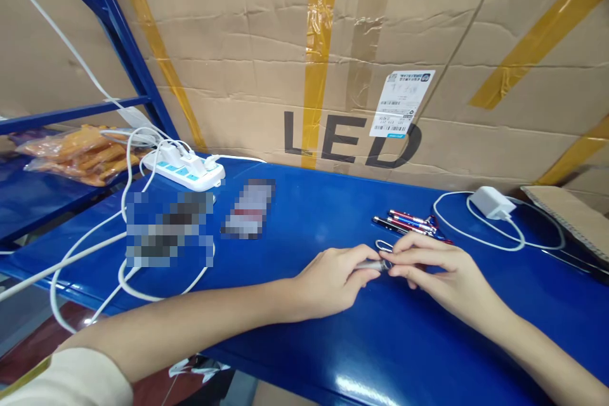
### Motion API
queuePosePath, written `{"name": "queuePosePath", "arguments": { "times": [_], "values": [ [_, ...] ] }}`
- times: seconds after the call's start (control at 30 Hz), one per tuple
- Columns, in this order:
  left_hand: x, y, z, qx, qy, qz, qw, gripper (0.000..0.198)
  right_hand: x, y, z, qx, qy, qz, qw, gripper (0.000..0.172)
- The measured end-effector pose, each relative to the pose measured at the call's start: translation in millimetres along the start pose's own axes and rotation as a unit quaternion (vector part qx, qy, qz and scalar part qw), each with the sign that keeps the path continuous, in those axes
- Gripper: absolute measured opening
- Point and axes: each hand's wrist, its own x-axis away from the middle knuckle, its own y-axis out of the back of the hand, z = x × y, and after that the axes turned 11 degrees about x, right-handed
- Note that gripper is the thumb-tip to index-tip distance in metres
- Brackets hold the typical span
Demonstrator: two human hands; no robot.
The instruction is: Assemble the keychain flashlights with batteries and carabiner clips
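My left hand (pixel 333 279) is closed in a pinch around a short grey metal tube (pixel 369 264), shaped like a small penlight. At the tube's dark right end (pixel 386 264), the fingertips of my right hand (pixel 440 266) are pressed together on it. Whether they also hold a separate small part is hidden by the fingers. A thin pale loop (pixel 382 244) shows just above the tube. Behind my right hand lie several slim metal pen-like tubes (pixel 404 222) in red, blue and black, partly covered by the fingers.
On the blue tabletop (pixel 314 216) stand a white power strip (pixel 183 168) with plugs and cables, a blurred-out phone-like item (pixel 250 209), and a white charger (pixel 492 203) with coiled cable. A large taped cardboard box (pixel 238 63) closes off the back. Bagged orange items (pixel 85 152) lie left.
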Motion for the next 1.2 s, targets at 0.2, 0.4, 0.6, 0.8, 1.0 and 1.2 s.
{"name": "queuePosePath", "arguments": {
  "times": [0.2,0.4,0.6,0.8,1.0,1.2],
  "values": [
    [0.6,2.3,0.3,0.005,-0.016,0.035,0.999,0.022,2.8,-0.3,-0.7,-0.027,0.022,0.017,0.999,0.014],
    [1.5,4.3,-2.3,-0.033,-0.035,0.051,0.998,0.025,5.4,-2.5,1.7,-0.005,0.065,0.014,0.998,0.017],
    [1.1,5.4,-1.0,-0.057,-0.042,0.062,0.996,0.027,5.6,-3.6,-4.3,0.014,0.066,0.016,0.998,0.017],
    [2.2,7.3,-4.1,-0.032,-0.018,0.049,0.998,0.025,4.4,-1.4,-1.9,0.029,0.05,0.003,0.998,0.014],
    [2.1,6.3,-4.7,0.013,-0.001,0.035,0.999,0.022,4.0,-1.3,2.5,0.022,0.052,0.026,0.998,0.022],
    [1.1,6.8,-5.7,0.032,-0.001,0.026,0.999,0.02,0.3,-0.7,2.1,0.033,0.046,0.019,0.998,0.02]
  ]
}}
